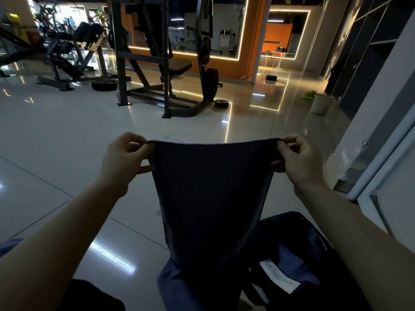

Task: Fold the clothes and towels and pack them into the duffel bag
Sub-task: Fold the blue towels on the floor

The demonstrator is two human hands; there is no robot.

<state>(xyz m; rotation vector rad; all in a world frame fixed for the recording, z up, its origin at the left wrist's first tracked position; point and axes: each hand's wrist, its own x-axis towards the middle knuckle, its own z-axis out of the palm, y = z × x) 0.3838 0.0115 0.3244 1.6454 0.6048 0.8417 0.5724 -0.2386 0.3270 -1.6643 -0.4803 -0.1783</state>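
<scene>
Glossy pale tiled floor (56, 135), wide and open across the left and middle, streaked with reflected strip lights. Far across it, a dark steel weight rack (161, 63) with a padded bench and round plates at its feet, more gym machines far left. Right side bounded by a grey wall with a white frame edge (381, 167), close beside the right forearm.

Near right, low in view, a dark duffel bag (314, 248) lying open on the floor, soft-sided, with a blue lining and a white printed label (279, 276) showing inside. Otherwise too dark inside to tell.

In the middle, a dark navy towel (213, 198), soft and finely ribbed, held up in the air and stretched flat along its top edge, narrowing as it hangs straight down to the bag's left side. Lower end lost among blue cloth at the bottom of the view.

Left hand (123, 158) pinching the towel's top left corner between thumb and curled fingers; right hand (301, 160) pinching the top right corner the same way, both arms bare and stretched forward, well apart.

Far right by the wall, a pale round bucket (321, 104) with a green scrap just beside it. Far off, a small black disc (271, 77) on the floor.
</scene>
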